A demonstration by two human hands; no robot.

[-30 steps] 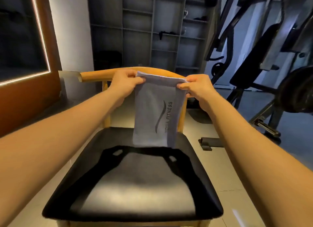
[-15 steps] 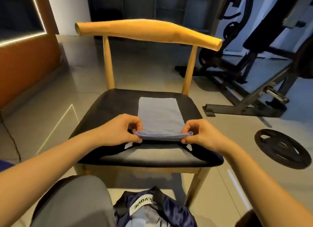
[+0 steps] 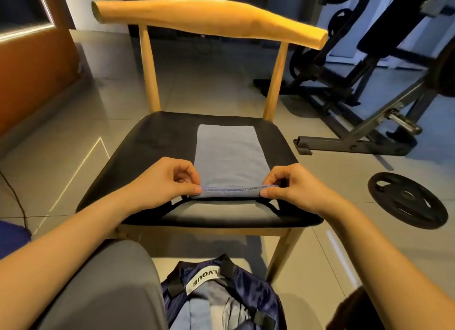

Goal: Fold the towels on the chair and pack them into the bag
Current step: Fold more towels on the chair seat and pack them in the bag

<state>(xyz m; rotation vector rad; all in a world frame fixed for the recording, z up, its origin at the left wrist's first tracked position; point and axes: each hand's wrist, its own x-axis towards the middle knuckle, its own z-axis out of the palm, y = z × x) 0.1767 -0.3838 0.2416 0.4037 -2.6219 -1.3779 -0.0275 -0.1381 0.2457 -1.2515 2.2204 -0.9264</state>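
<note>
As one towel (image 3: 227, 154) lies flat, left hand (image 3: 162, 182) and right hand (image 3: 295, 186) pinch its edge.

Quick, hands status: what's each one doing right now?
Left hand: pinching the near left corner of the towel.
Right hand: pinching the towel's near right corner.

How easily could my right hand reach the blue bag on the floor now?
Probably yes, once it lets go: the right hand pinches the towel at its near corner on the chair seat, and the open bag lies on the floor just below the seat's front edge, nothing visibly between.
</note>
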